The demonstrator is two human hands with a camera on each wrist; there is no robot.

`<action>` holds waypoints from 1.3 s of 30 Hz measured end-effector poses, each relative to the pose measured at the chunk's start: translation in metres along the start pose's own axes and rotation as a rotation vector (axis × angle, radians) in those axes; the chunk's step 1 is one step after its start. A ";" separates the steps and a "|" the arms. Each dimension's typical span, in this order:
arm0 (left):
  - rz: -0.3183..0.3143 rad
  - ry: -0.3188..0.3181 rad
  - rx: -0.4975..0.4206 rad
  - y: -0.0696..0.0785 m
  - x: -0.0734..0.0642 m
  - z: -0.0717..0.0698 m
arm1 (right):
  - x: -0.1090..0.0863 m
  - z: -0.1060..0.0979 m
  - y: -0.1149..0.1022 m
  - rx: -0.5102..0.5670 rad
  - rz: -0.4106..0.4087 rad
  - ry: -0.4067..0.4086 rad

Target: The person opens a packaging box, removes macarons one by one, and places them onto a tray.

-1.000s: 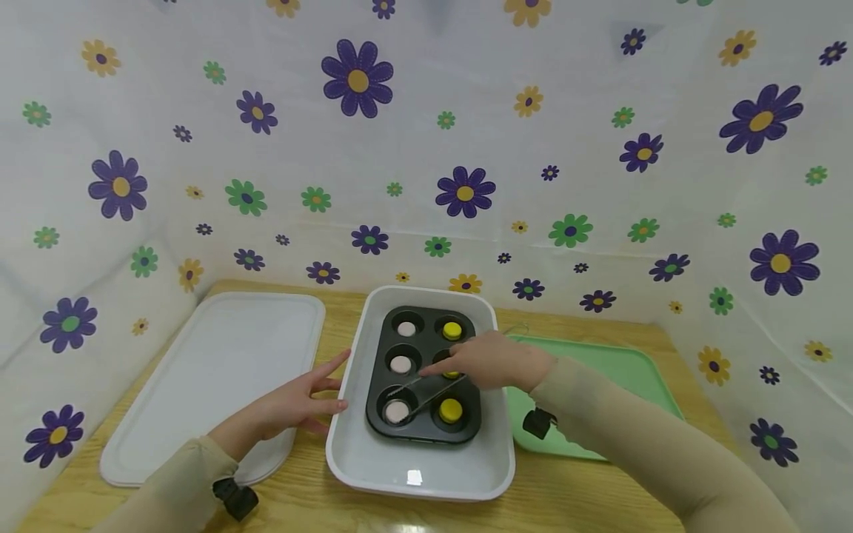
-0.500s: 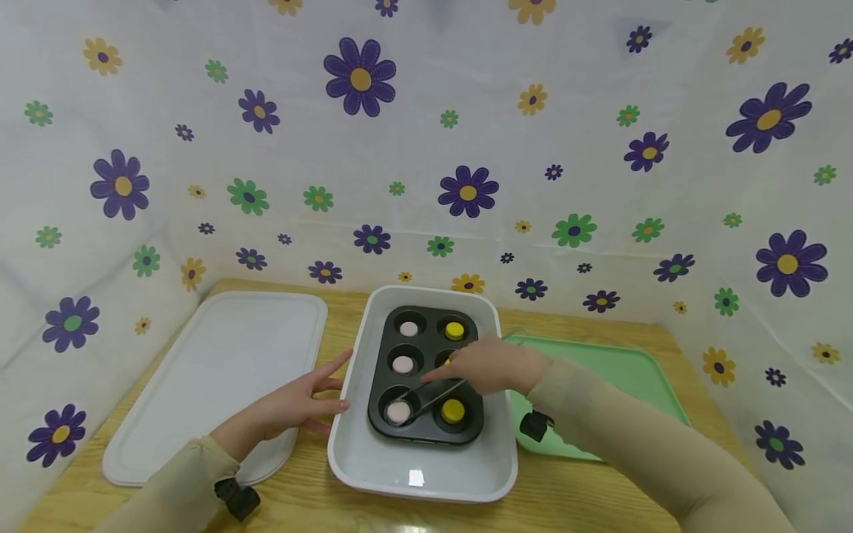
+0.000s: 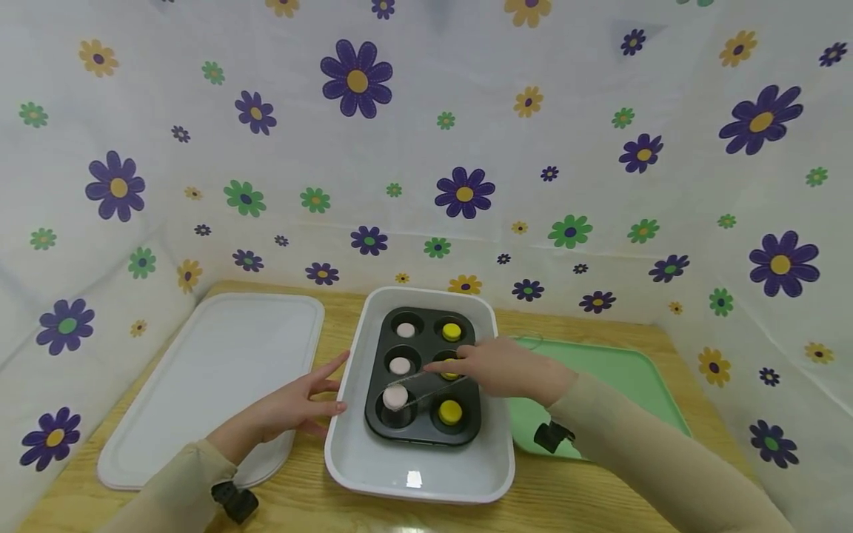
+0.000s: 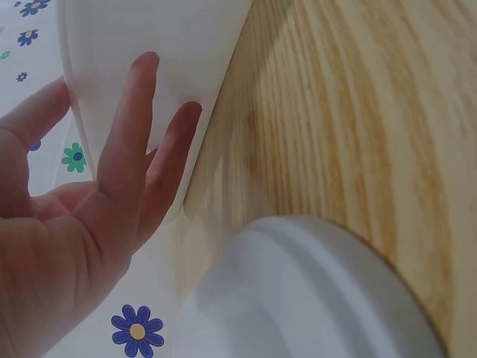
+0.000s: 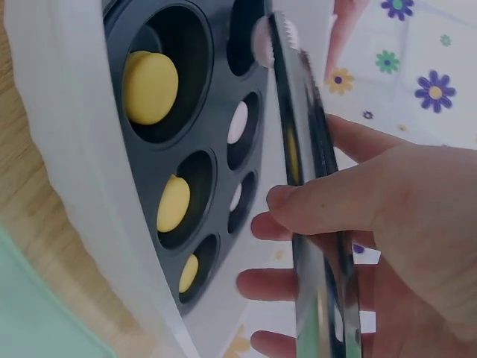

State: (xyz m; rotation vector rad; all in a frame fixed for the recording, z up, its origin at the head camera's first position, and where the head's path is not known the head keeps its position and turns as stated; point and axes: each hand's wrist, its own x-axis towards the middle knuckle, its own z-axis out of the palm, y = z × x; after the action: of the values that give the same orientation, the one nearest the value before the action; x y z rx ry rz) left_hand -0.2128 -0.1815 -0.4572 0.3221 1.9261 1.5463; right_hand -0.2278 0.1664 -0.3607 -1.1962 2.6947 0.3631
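Observation:
My right hand (image 3: 509, 366) grips metal tongs (image 5: 317, 246), thumb on one side and fingers on the other. The tongs' tips pinch a pale pink macaron (image 3: 395, 397), raised over the near left cup of the black muffin tin (image 3: 423, 429). Two more pink macarons (image 3: 400, 366) sit in the left column. The right column holds three yellow macarons (image 3: 450, 412), the middle one partly hidden behind my right hand. The tin lies inside a white tub (image 3: 413, 483). With fingers spread and mostly straight, my left hand (image 3: 293, 406) touches the tub's left outer wall.
A white tray (image 3: 233, 363) lies on the wooden table (image 3: 300, 496) to the left of the tub. On the right is a green tray (image 3: 613, 363), partly beneath my right forearm. A flower-print sheet (image 3: 400, 148) encloses the back and sides.
The near left pink macaron has risen from its cup in the tongs. My right hand has shifted slightly rightward. The left hand has stayed against the tub.

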 end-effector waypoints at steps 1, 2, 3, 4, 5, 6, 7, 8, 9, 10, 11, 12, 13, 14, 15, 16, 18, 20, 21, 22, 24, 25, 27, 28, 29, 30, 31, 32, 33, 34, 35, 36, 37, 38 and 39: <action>-0.003 0.002 0.003 0.000 0.000 0.000 | -0.004 -0.001 0.001 0.007 0.006 0.019; -0.006 0.004 0.007 0.000 0.001 0.001 | -0.008 -0.002 0.001 0.013 0.009 0.041; -0.009 0.009 0.015 0.000 0.001 0.001 | -0.012 -0.003 0.002 0.012 0.009 0.064; -0.014 0.015 0.018 0.000 0.001 0.001 | -0.016 -0.004 0.002 0.007 0.008 0.088; -0.015 0.017 0.022 0.001 0.001 0.001 | -0.021 -0.005 0.003 0.002 0.008 0.110; -0.017 0.020 0.027 0.001 0.001 0.001 | -0.025 -0.005 0.004 -0.006 0.010 0.130; -0.020 0.023 0.033 0.002 0.001 0.001 | -0.029 -0.006 0.005 -0.010 0.014 0.149; -0.022 0.026 0.039 0.002 0.001 0.001 | -0.033 -0.006 0.006 -0.016 0.016 0.164; -0.024 0.028 0.044 0.002 0.001 0.001 | -0.037 -0.006 0.007 -0.021 0.023 0.171; -0.027 0.029 0.046 0.003 0.001 0.001 | -0.041 -0.007 0.008 -0.028 0.030 0.175; -0.029 0.030 0.050 0.003 0.001 0.000 | -0.045 -0.007 0.009 -0.031 0.039 0.178; -0.029 0.028 0.050 0.003 0.001 0.000 | -0.049 -0.008 0.010 -0.033 0.049 0.181; -0.029 0.026 0.050 0.003 0.001 -0.001 | -0.052 -0.007 0.011 -0.031 0.061 0.181; -0.029 0.023 0.049 0.003 0.002 -0.001 | -0.056 -0.007 0.012 -0.032 0.071 0.179; -0.028 0.020 0.047 0.003 0.002 -0.002 | -0.060 -0.006 0.013 -0.033 0.083 0.177; -0.028 0.018 0.048 0.002 0.003 -0.002 | -0.065 -0.005 0.015 -0.040 0.093 0.180; -0.026 0.012 0.043 0.003 0.003 -0.002 | -0.073 -0.002 0.019 -0.059 0.109 0.190; -0.025 0.008 0.039 0.003 0.003 -0.001 | -0.082 0.000 0.024 -0.088 0.129 0.199; -0.025 0.007 0.038 0.003 0.003 -0.001 | -0.087 0.001 0.027 -0.108 0.135 0.210; -0.023 0.005 0.037 0.004 0.003 0.000 | -0.091 0.002 0.030 -0.126 0.143 0.219; -0.019 -0.001 0.031 0.004 0.002 0.001 | -0.102 0.003 0.036 -0.147 0.159 0.236; -0.017 -0.003 0.027 0.003 0.002 0.001 | -0.106 0.004 0.038 -0.147 0.169 0.241; -0.016 -0.004 0.025 0.002 0.001 0.000 | -0.114 0.005 0.044 -0.144 0.179 0.255; -0.014 -0.005 0.021 0.001 0.001 0.000 | -0.118 0.005 0.046 -0.139 0.189 0.254; -0.014 -0.006 0.018 0.001 0.001 0.000 | -0.121 0.006 0.048 -0.134 0.197 0.255; -0.012 -0.009 0.016 0.000 0.001 0.000 | -0.125 0.008 0.051 -0.126 0.208 0.253; -0.011 -0.009 0.015 0.000 0.001 -0.001 | -0.128 0.009 0.053 -0.123 0.216 0.252; -0.009 -0.010 0.014 0.000 0.001 -0.001 | -0.131 0.011 0.056 -0.121 0.222 0.249; -0.006 -0.011 0.014 0.000 0.001 -0.001 | -0.135 0.014 0.058 -0.123 0.229 0.247; -0.004 -0.013 0.015 0.000 0.001 -0.001 | -0.138 0.016 0.060 -0.125 0.235 0.245; -0.002 -0.016 0.016 0.000 0.001 -0.001 | -0.141 0.019 0.063 -0.125 0.240 0.247; -0.001 -0.017 0.018 0.001 0.002 -0.001 | -0.144 0.021 0.065 -0.118 0.244 0.246; -0.001 -0.018 0.021 0.001 0.002 -0.001 | -0.147 0.023 0.067 -0.111 0.249 0.245; -0.001 -0.019 0.023 0.002 0.002 0.000 | -0.150 0.026 0.069 -0.106 0.255 0.243; -0.002 -0.019 0.026 0.002 0.002 0.000 | -0.153 0.028 0.072 -0.100 0.264 0.239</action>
State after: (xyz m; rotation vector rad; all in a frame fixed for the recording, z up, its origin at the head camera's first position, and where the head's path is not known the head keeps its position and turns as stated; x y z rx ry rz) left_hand -0.2146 -0.1797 -0.4556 0.3449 1.9322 1.5128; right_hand -0.1784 0.3285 -0.3380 -0.9608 3.0870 0.4184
